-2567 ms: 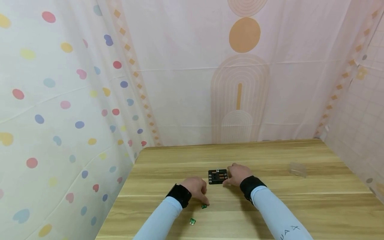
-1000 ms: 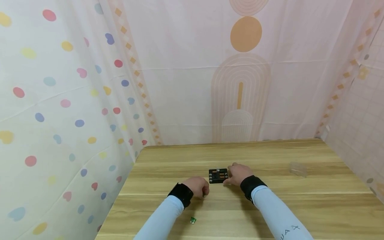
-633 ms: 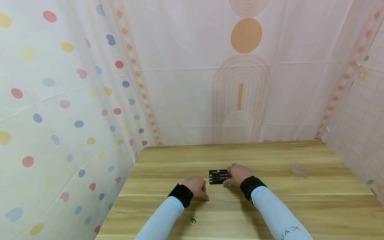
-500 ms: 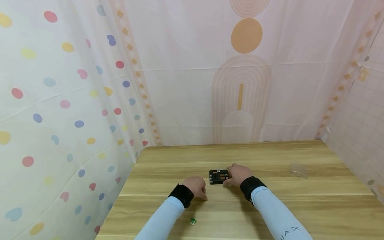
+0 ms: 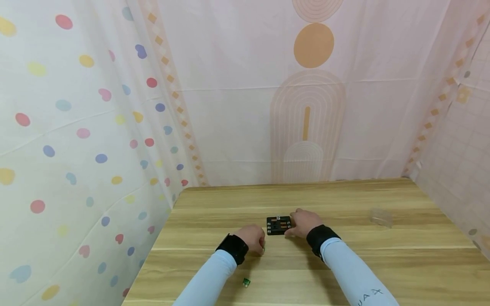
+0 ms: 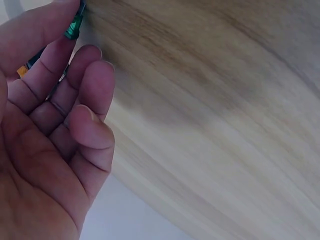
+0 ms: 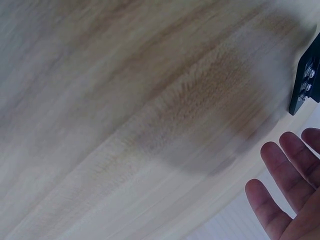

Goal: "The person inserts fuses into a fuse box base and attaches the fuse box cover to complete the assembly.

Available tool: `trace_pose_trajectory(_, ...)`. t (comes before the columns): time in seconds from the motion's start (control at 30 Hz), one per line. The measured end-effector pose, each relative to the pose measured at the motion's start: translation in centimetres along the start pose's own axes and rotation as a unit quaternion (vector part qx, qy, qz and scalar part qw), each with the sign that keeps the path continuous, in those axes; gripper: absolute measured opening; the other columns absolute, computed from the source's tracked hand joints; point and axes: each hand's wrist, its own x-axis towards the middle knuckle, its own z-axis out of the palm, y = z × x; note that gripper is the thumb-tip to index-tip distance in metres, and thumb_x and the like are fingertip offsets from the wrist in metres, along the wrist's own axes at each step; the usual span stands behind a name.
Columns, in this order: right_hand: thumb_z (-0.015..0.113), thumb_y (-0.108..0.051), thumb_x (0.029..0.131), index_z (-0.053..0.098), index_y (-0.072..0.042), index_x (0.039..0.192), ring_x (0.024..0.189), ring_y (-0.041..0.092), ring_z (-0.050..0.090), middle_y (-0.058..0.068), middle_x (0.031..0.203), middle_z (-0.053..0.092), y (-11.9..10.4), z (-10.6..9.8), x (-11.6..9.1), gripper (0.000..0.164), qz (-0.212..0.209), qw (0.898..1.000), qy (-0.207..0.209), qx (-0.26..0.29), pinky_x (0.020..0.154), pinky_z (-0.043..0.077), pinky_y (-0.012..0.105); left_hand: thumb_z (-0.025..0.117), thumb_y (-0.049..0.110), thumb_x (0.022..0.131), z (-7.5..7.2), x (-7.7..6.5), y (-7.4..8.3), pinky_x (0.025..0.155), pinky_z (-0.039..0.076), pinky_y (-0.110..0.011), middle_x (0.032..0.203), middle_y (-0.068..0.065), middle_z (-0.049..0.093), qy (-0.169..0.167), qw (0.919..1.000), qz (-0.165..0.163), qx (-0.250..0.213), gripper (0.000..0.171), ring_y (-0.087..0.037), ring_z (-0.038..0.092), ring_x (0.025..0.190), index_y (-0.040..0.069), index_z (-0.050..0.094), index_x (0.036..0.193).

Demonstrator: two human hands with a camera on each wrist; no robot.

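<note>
A green blade fuse (image 6: 74, 27) is pinched between the fingertips of my left hand (image 5: 250, 238), just left of and nearer than the black fuse block (image 5: 278, 225); its far end is cut off by the left wrist view's edge. My right hand (image 5: 305, 222) grips the block's right end, thumb at the near corner and a finger at the far one. Its other fingers (image 7: 282, 170) stay extended, while the thumb's hold is out of the right wrist view. Metal screws line the block's sides. Another green blade fuse (image 5: 246, 282) lies on the table below my left hand.
A clear plastic cover (image 5: 380, 217) lies on the wooden table (image 5: 383, 263) to the right of my right hand. Patterned curtains (image 5: 229, 127) hang behind the table and along its left side.
My left hand has taken the nearer-to-block green blade fuse off the table and its fingers have shifted around it. The right hand and the fuse block have stayed in place.
</note>
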Motion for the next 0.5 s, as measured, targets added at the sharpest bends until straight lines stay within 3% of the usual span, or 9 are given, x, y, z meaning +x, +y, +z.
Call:
trace_pose_trajectory(0.43,0.083,-0.054,0.073,0.069,-0.002,0.120,0.093,0.026,0.065,0.011,0.106,0.067,-0.16,-0.12,-0.04,0.071,0.003,1.000,-0.007,0.002,0.082,0.054,0.042,0.087,0.014,0.074,-0.60,0.15,-0.12,0.058,0.046,-0.024,0.069,0.011,0.057,0.006,0.9995,-0.006,-0.031,0.023,-0.007,0.051,0.062,0.018,0.066,0.066)
trace_pose_trajectory(0.5,0.083,-0.054,0.073,0.069,-0.002,0.120,0.092,0.026,0.065,0.011,0.105,0.067,-0.13,-0.07,0.00,0.071,0.003,1.000,-0.008,0.002,0.082,0.054,0.042,0.086,0.012,0.074,-0.80,0.30,-0.18,0.058,0.046,-0.023,0.068,0.011,0.057,0.014,0.9995,0.005,-0.026,0.023,-0.007,0.051,0.062,0.017,0.065,0.066)
